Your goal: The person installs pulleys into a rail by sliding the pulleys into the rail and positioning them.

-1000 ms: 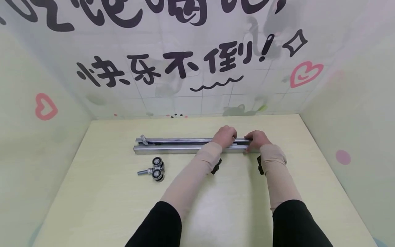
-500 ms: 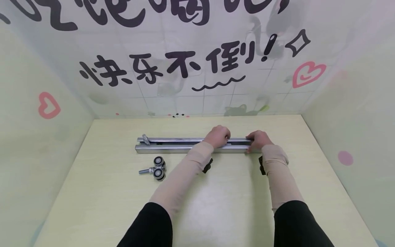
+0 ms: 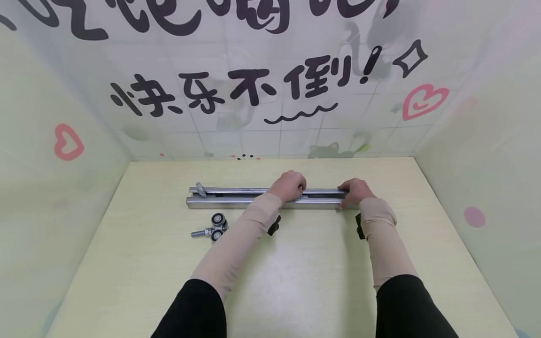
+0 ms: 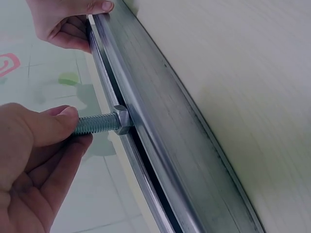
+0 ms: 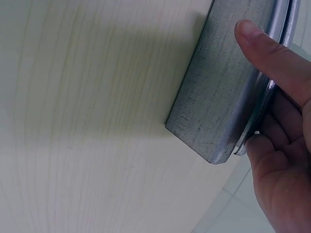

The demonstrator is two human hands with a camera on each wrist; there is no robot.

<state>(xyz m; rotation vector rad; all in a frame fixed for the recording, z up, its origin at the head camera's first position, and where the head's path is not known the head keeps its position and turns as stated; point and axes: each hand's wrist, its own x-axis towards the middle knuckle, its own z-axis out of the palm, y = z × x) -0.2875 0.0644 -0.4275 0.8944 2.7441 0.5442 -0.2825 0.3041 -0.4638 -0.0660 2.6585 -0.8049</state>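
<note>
A long metal channel rail (image 3: 230, 203) lies across the table with its slot facing up. My left hand (image 3: 289, 185) pinches the threaded bolt (image 4: 97, 124) between thumb and fingers. A hex nut (image 4: 122, 120) on that bolt sits right at the slot, and whatever is below it is hidden inside the rail. Close to the rail's right end, my right hand (image 3: 357, 191) grips the channel, its thumb (image 5: 252, 36) on the near side wall and the fingers around the far side. At the left end another bolt (image 3: 200, 189) sticks up from the slot, tilted.
A roller trolley (image 3: 218, 219) with black-rimmed wheels and a threaded stud lies on the table in front of the rail, partly covered by the left forearm. Behind the table (image 3: 313, 263) stands a wall (image 3: 236, 141) with printed lettering, and side walls flank it.
My left hand has slid leftward along the rail with the bolt. My right hand keeps its grip near the right end. The left forearm now overlaps part of the roller trolley.
</note>
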